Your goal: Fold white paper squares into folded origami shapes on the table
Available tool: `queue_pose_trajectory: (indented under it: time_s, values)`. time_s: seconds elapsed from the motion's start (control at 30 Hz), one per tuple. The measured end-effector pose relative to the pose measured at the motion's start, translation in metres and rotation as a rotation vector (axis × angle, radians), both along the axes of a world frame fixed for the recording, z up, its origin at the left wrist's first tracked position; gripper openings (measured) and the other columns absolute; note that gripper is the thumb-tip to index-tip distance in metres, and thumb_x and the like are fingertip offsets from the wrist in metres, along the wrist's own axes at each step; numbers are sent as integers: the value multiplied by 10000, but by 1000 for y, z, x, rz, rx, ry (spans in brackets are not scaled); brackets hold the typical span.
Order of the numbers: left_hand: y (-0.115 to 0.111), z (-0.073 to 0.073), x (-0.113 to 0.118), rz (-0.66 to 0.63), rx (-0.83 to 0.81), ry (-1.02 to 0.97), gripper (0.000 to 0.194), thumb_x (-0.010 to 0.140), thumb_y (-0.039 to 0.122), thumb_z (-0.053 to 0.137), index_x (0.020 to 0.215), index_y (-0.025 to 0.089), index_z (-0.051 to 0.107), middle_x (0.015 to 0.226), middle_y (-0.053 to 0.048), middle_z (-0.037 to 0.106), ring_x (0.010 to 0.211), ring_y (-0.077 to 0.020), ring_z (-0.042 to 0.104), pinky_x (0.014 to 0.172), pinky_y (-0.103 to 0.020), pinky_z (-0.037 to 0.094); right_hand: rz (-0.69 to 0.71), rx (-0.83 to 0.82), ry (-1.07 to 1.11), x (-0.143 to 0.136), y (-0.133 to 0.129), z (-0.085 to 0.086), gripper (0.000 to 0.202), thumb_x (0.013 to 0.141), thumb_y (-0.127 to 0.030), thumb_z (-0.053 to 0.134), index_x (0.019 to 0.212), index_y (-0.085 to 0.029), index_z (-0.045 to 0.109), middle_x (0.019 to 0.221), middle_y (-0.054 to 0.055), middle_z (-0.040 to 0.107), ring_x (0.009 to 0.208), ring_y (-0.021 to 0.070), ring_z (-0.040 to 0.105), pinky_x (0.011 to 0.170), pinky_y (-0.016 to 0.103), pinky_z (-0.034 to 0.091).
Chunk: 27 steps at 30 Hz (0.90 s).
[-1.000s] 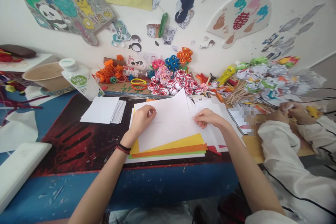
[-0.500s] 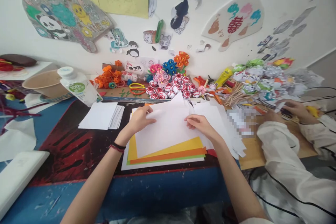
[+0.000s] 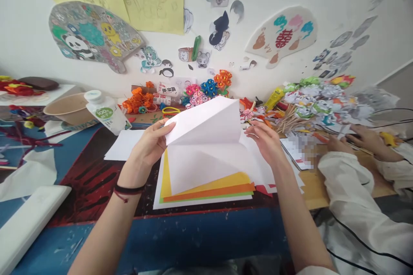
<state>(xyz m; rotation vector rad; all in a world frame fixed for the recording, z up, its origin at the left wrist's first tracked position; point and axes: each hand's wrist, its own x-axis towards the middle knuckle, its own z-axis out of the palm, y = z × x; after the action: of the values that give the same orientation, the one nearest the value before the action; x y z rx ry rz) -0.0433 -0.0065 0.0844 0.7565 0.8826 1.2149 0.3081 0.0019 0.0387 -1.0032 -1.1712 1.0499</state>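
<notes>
A white sheet of paper (image 3: 206, 120) is lifted at its left side, pinched between the thumb and fingers of my left hand (image 3: 151, 142). Just right of the sheet's edge, my right hand (image 3: 264, 139) is raised with its fingers apart, holding nothing. Beneath lies another white sheet (image 3: 200, 165) on a stack with yellow paper (image 3: 238, 179), orange paper (image 3: 209, 191), and green and white edges below. Behind my left wrist sits a pile of small white paper (image 3: 121, 146).
A white bottle (image 3: 106, 111) and a tan bowl (image 3: 69, 108) stand at the back left. Paper flowers (image 3: 309, 99) and sticks lie at the back right, near another person's hands (image 3: 368, 139). A white block (image 3: 32, 223) is at the front left.
The white sheet has come up off the stack with my left hand. My right hand has moved right, away from the paper, and its fingers have spread. The view has shifted slightly.
</notes>
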Motion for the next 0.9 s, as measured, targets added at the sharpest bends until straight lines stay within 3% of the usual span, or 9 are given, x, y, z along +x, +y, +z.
queue_pose_trajectory:
  time_s: [0.1, 0.17, 0.23, 0.27, 0.33, 0.43, 0.53, 0.7, 0.9]
  values:
    - [9, -23, -14, 82, -127, 99, 429, 615, 117, 791, 1022, 105, 657, 949, -76, 716, 703, -118, 655, 596, -187, 533, -40, 10, -70, -12, 3, 5, 301, 809, -299, 620, 1092, -206, 659, 904, 53, 686, 815, 176, 644, 743, 331, 513]
    - [11, -43, -21, 78, -186, 226, 502, 582, 158, 815, 1061, 117, 669, 1002, -90, 717, 761, -145, 672, 654, -223, 553, -182, 88, -136, -25, -1, 3, 250, 799, -247, 598, 1032, -193, 670, 862, 44, 686, 769, 170, 637, 717, 325, 511]
    - [12, -61, -26, 46, -157, 421, 523, 565, 257, 826, 1051, 128, 685, 983, -89, 725, 779, -172, 679, 675, -259, 555, -405, 237, -236, -44, -9, 1, 144, 805, -197, 556, 873, -182, 683, 809, 33, 669, 748, 167, 622, 720, 325, 508]
    - [13, -69, -27, 39, -128, 522, 524, 560, 308, 820, 1036, 130, 693, 949, -84, 730, 766, -184, 680, 665, -276, 552, -448, 301, -320, -55, -15, 1, 147, 820, -181, 535, 832, -185, 681, 819, 38, 670, 784, 174, 623, 747, 332, 508]
    - [16, -80, -30, 47, -85, 663, 504, 549, 360, 802, 986, 126, 710, 847, -70, 732, 713, -201, 670, 622, -294, 531, -249, 410, -538, -81, -25, 0, 185, 848, -157, 509, 854, -197, 690, 870, 46, 685, 857, 184, 634, 807, 342, 510]
    - [19, -87, -32, 98, -30, 816, 386, 536, 338, 780, 868, 147, 732, 730, -35, 705, 671, -208, 635, 587, -283, 469, 210, 514, -832, -122, -29, -7, 315, 897, -156, 472, 1153, -225, 642, 1160, 57, 666, 1101, 183, 595, 985, 360, 460]
    - [19, -86, -37, 143, 41, 973, 253, 551, 305, 747, 774, 188, 728, 732, -21, 701, 750, -229, 628, 633, -276, 437, 430, 593, -1046, -155, -20, -27, 384, 927, -187, 451, 1297, -190, 556, 1358, 75, 559, 1303, 203, 459, 1113, 400, 344]
    - [10, -88, -48, -15, 192, 1227, 192, 675, 328, 630, 814, 207, 686, 796, -12, 726, 784, -223, 656, 659, -268, 448, 496, 529, -1176, -172, -9, -60, 428, 963, -233, 389, 1374, -158, 479, 1449, 91, 463, 1348, 190, 411, 1142, 397, 299]
    - [5, -91, -54, -40, 222, 1230, 206, 714, 327, 596, 861, 201, 666, 838, -4, 728, 774, -206, 656, 704, -265, 456, 276, 304, -1226, -156, -4, -75, 489, 970, -296, 363, 1440, -163, 390, 1498, 90, 387, 1403, 200, 321, 1162, 422, 237]
